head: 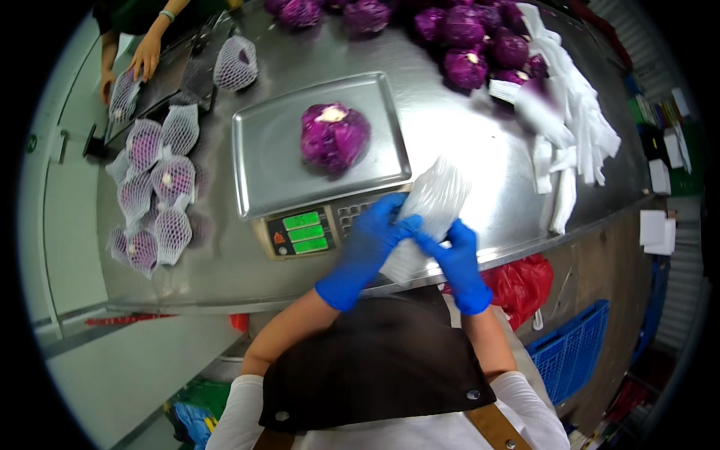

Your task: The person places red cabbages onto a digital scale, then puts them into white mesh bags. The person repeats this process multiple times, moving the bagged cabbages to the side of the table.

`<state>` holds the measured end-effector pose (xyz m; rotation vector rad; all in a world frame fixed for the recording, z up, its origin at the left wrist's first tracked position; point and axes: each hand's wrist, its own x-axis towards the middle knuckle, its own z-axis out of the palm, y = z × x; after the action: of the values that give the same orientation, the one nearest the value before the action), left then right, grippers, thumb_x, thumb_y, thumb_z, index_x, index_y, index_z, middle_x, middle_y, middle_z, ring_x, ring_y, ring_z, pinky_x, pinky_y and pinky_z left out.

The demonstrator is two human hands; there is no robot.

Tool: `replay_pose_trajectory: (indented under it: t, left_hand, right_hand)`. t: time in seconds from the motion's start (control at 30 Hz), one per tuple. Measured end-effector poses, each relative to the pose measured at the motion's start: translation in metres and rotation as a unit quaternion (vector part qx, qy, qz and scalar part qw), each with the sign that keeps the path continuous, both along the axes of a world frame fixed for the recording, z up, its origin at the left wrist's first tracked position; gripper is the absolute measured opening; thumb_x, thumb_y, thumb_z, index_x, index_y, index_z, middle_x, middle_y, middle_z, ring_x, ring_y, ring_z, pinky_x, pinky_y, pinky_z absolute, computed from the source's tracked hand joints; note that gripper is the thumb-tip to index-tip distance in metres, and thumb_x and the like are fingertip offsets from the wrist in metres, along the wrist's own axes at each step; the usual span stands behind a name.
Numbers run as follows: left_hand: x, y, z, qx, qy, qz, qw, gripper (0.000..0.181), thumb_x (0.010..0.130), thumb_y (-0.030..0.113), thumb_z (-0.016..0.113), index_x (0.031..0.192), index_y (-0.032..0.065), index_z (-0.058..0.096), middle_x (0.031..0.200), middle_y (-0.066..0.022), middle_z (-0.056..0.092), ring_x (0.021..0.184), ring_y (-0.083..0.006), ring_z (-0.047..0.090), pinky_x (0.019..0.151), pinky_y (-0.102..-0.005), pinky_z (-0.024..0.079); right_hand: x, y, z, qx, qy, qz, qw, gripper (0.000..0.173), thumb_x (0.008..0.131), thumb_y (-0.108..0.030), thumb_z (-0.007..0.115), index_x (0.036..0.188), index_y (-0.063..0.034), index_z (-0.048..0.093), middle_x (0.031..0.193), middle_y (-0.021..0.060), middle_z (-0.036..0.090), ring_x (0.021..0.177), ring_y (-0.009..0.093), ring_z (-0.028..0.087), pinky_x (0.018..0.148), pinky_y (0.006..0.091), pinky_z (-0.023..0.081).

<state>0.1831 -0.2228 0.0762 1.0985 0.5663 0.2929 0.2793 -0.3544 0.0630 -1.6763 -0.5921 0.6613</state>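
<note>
Both hands wear blue gloves. My left hand and my right hand grip a white foam net sleeve at the front edge of the steel table, right of the scale's keypad. The sleeve is flattened, and its lower end hangs below my fingers. A bare red cabbage rests on the steel pan of a digital scale, its pale cut stem facing up. Three green displays are lit on the scale's front; my left forearm and hand cover part of the keypad.
Several net-sleeved cabbages lie at the left, with another behind them. Bare cabbages are heaped at the back right beside foam sleeves. A blurred white-and-purple object is there too. A co-worker's hand touches a sleeved cabbage.
</note>
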Motion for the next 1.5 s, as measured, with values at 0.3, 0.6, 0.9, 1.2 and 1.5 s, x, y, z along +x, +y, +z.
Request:
replay_pose_trajectory:
  t: [0.3,0.6,0.9,1.2,1.5]
  left_hand:
    - [-0.008,0.022,-0.013,0.062,0.050,-0.024,0.997,0.022,0.074,0.002,0.072,0.093,0.0030,0.061,0.087,-0.0034,0.064,0.078,-0.0094,0.059,0.072,-0.0248,0.049]
    - [-0.012,0.023,-0.002,-0.131,0.017,-0.050,0.990,0.020,0.074,0.004,0.066,0.093,0.0015,0.061,0.084,-0.0065,0.064,0.075,-0.0143,0.062,0.073,-0.0276,0.050]
    - [-0.013,0.014,-0.019,-0.024,0.066,0.006,0.998,0.011,0.080,0.012,0.067,0.087,0.0046,0.062,0.082,-0.0030,0.063,0.074,-0.0119,0.060,0.070,-0.0248,0.048]
    - [0.000,-0.007,-0.048,-0.028,0.009,0.081,0.996,0.032,0.093,0.028,0.053,0.111,0.0021,0.054,0.103,-0.0071,0.059,0.096,-0.0143,0.055,0.086,-0.0276,0.044]
    - [-0.012,-0.006,-0.005,0.113,0.043,0.165,0.979,0.019,0.085,0.017,0.063,0.094,0.0006,0.063,0.087,-0.0056,0.061,0.078,-0.0131,0.056,0.074,-0.0273,0.045]
  right_hand:
    - [0.032,0.019,0.058,0.084,-0.241,-0.036,0.966,0.063,0.073,-0.016,0.078,0.128,-0.0034,0.050,0.120,0.0125,0.058,0.110,0.024,0.057,0.094,0.0325,0.045]
    - [0.035,0.034,0.023,0.168,0.140,-0.090,0.972,0.038,0.081,-0.009,0.070,0.118,-0.0050,0.060,0.101,0.0048,0.066,0.090,0.013,0.059,0.082,0.0243,0.047]
    - [0.038,0.034,0.012,0.175,0.098,-0.065,0.978,0.025,0.082,-0.004,0.067,0.107,-0.0021,0.066,0.102,0.0058,0.067,0.093,0.012,0.060,0.087,0.0259,0.047]
    - [0.000,0.055,-0.018,0.173,0.239,0.029,0.955,0.029,0.085,-0.005,0.059,0.114,-0.0002,0.062,0.111,0.0082,0.062,0.094,0.020,0.061,0.086,0.0304,0.047]
    - [0.033,0.068,-0.016,0.289,0.502,-0.029,0.815,0.030,0.093,-0.007,0.053,0.122,-0.0019,0.048,0.082,0.0059,0.058,0.076,0.014,0.059,0.071,0.0282,0.053]
